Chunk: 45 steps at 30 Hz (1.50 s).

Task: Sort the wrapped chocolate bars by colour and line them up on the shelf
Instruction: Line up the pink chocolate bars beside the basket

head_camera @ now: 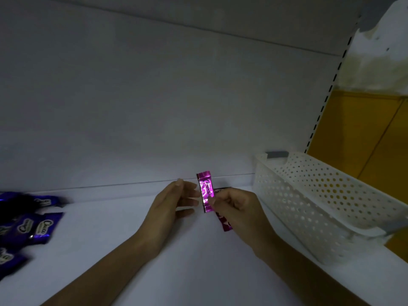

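Note:
My right hand (234,208) pinches a shiny pink wrapped chocolate bar (205,191) and holds it upright above the white shelf (176,250), near the back wall. A second pink bar (225,224) lies on the shelf, partly hidden under that hand. My left hand (174,204) hovers just left of the held bar, fingers straight and relaxed, not touching it. Several purple-blue wrapped bars (37,228) lie in a loose group at the shelf's left edge.
A white perforated plastic basket (320,202) stands on the shelf at the right, close to my right hand. Behind it runs a slotted shelf upright (326,96) and a yellow panel (362,129). The white back wall (154,96) rises behind the shelf.

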### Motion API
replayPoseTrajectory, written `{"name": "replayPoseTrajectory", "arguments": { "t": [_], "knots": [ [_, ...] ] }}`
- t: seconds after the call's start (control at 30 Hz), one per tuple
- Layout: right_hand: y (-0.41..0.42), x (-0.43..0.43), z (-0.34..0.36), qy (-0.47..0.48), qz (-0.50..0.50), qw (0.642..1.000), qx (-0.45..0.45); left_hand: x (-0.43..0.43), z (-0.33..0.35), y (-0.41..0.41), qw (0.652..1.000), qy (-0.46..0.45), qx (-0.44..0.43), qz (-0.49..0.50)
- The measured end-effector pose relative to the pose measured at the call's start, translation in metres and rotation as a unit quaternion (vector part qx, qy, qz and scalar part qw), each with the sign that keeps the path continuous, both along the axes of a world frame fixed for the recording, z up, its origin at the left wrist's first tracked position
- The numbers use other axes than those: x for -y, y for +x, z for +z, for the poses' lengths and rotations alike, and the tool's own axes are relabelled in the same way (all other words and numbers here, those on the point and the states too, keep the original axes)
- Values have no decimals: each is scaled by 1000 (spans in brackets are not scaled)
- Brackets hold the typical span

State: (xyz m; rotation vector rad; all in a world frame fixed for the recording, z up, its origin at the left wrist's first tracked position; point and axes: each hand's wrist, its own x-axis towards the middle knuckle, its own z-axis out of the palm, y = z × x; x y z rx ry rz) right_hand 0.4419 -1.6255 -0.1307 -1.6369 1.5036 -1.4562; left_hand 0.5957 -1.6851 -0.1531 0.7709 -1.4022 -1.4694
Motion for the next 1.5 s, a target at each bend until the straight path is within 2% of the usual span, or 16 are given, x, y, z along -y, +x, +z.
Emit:
{"name": "replayPoseTrajectory", "arguments": {
  "t": [0.1, 0.17, 0.2, 0.27, 0.33, 0.4, 0.47, 0.57, 0.67, 0.83, 1.0, 1.07, 1.13, 1.23, 1.3, 1.5],
  "knots": [
    [-1, -1, -2, 4, -18, 1000, -15, -2, -1, 1, 998, -42, 29, 35],
    [0, -3, -3, -30, -56, 990, -123, -5, 0, 1, 997, -62, 49, 11],
    [-1, -4, -3, -78, -77, 966, -236, -6, 0, 1, 996, -69, 60, -14],
    [-5, -2, -2, -186, -110, 865, -453, -8, 1, 0, 992, -77, 80, -54],
    [-9, 0, -1, -251, -125, 788, -549, -8, 2, 0, 993, -67, 78, -55],
    [-11, 1, 0, -275, -129, 765, -568, -6, 1, 1, 997, -32, 51, -44],
    [-13, 1, -1, -253, -120, 799, -532, -5, 1, 3, 999, -5, 31, -39],
    [-13, 0, 0, -143, -125, 909, -370, -6, 2, 4, 997, -11, 33, -68],
    [-16, 1, 2, -59, -38, 977, -200, -8, 3, 3, 993, -33, 62, -92],
    [-33, -5, 20, -20, -16, 993, -112, -12, 6, -1, 994, -67, 67, -57],
    [-49, -18, 24, 112, -3, 946, -304, -12, 5, -2, 994, -55, 84, -42],
    [-50, -21, 21, 152, -5, 929, -338, -11, 2, -2, 989, -82, 117, -38],
    [-50, -22, 20, 162, -28, 913, -373, -12, -2, 0, 962, -185, 199, 10],
    [-51, -21, 18, 149, -71, 889, -428, -20, -3, 1, 825, -432, 351, 96],
    [-51, -21, 17, 139, -82, 888, -430, -25, -1, 0, 754, -528, 384, 68],
    [-47, -18, 14, 105, -93, 892, -429, -25, -2, -4, 698, -582, 417, -18]
  ]
}}
